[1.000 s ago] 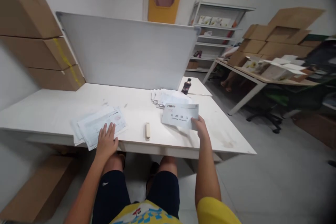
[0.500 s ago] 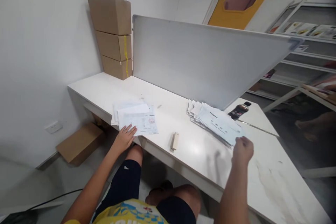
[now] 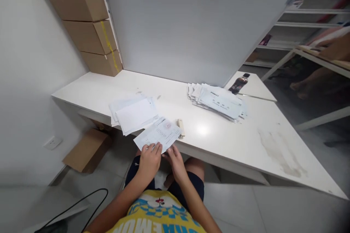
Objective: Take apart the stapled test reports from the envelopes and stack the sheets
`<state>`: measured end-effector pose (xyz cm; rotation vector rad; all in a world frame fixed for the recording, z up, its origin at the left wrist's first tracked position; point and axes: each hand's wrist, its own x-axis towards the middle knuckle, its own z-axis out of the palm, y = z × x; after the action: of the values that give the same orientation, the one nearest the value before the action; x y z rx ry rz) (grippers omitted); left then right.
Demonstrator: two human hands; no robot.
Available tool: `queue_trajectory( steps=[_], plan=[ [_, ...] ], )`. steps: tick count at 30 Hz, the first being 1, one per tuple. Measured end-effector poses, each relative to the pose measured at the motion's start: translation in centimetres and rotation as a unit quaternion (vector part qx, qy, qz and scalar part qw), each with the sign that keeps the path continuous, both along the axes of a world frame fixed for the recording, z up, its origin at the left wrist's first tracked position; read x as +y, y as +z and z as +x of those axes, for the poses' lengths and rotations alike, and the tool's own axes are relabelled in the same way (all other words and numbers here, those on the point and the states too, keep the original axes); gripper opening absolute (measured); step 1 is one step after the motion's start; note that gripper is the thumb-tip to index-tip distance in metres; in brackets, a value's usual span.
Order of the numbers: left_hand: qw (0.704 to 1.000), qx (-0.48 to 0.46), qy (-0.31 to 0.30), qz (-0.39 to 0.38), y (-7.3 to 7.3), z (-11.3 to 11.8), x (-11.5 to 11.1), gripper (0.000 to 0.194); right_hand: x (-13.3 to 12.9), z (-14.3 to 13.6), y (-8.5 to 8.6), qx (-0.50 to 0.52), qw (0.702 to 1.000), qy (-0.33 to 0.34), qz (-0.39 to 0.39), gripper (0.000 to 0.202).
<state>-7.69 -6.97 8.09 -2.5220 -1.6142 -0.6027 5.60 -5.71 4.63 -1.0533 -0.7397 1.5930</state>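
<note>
A printed sheet of paper (image 3: 161, 133) with a reddish round stamp juts over the table's front edge, held at its near side by both hands. My left hand (image 3: 150, 158) has its fingers over the sheet's lower edge. At its lower right corner, my right hand (image 3: 175, 160) pinches the sheet. Just left of it lies a loose pile of papers (image 3: 135, 114), the top one blank. A cream stapler (image 3: 181, 127) sits against the sheet's right end. Farther right is a fanned stack of printed forms (image 3: 220, 102).
A white table (image 3: 169, 94) carries the papers, with a whiteboard (image 3: 191, 36) standing along its back. Cardboard boxes (image 3: 95, 36) are stacked at the left end. A dark soda bottle (image 3: 239, 83) lies behind the forms. Another box (image 3: 86, 149) rests on the floor.
My right hand has left the stack of forms and come to the sheet in front of me. My left hand has drawn that sheet off the pile, toward me and right. The view has tilted down.
</note>
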Motion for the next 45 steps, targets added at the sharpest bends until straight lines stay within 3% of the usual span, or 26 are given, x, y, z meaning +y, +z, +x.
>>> queue_trajectory(
  steps=[2,4,5,7,9,11,14,21,25,29,32,36,41,45],
  plan=[
    [0.998,-0.019,-0.055,0.008,0.1,-0.7,-0.4,0.043,1.8,0.6,0.5,-0.043,0.999,-0.02,0.01,0.051],
    [0.995,-0.055,-0.072,0.051,-0.2,-2.8,0.4,0.048,3.4,1.6,1.0,-0.076,0.996,-0.018,0.033,0.048],
    [0.992,-0.077,-0.05,0.085,-0.5,-4.3,1.4,0.05,4.0,2.2,1.2,-0.087,0.995,-0.013,0.047,0.046],
    [0.987,-0.097,0.055,0.117,-1.4,-7.4,4.0,0.054,4.8,3.4,1.6,-0.104,0.992,0.008,0.071,0.042],
    [0.986,-0.074,0.132,0.077,-2.2,-10.2,6.7,0.062,5.1,4.5,2.0,-0.116,0.99,0.026,0.08,0.04],
    [0.987,-0.039,0.152,0.029,-2.7,-12.4,8.8,0.058,5.2,5.4,2.5,-0.129,0.987,0.035,0.085,0.039],
    [0.989,-0.008,0.149,0.003,-2.7,-14.1,10.2,0.046,5.2,6.4,3.0,-0.139,0.984,0.045,0.099,0.038],
    [0.994,-0.006,0.108,-0.001,-1.6,-12.1,10.2,0.038,5.7,8.9,3.1,-0.189,0.972,0.057,0.129,0.042],
    [0.991,-0.076,0.11,0.031,-1.6,-11.4,10.6,0.03,5.6,10.2,4.3,-0.233,0.958,0.072,0.149,0.044],
    [0.973,-0.173,0.149,0.036,-1.2,-11.3,10.9,0.027,5.3,11.0,5.8,-0.258,0.949,0.08,0.16,0.045],
    [0.952,-0.228,0.181,0.099,0.2,-10.6,9.9,0.028,5.1,11.4,6.7,-0.258,0.948,0.083,0.166,0.043],
    [0.922,-0.32,0.178,0.125,4.0,-9.0,7.7,0.026,4.7,12.0,8.3,-0.251,0.942,0.146,0.171,0.041],
    [0.844,-0.516,0.144,0.007,8.2,-8.1,6.9,0.029,3.5,11.9,12.0,-0.289,0.898,0.25,0.217,0.042],
    [0.756,-0.61,0.115,-0.206,8.5,-6.0,6.8,0.038,2.8,10.7,14.7,-0.359,0.847,0.266,0.289,0.048]
  ],
)
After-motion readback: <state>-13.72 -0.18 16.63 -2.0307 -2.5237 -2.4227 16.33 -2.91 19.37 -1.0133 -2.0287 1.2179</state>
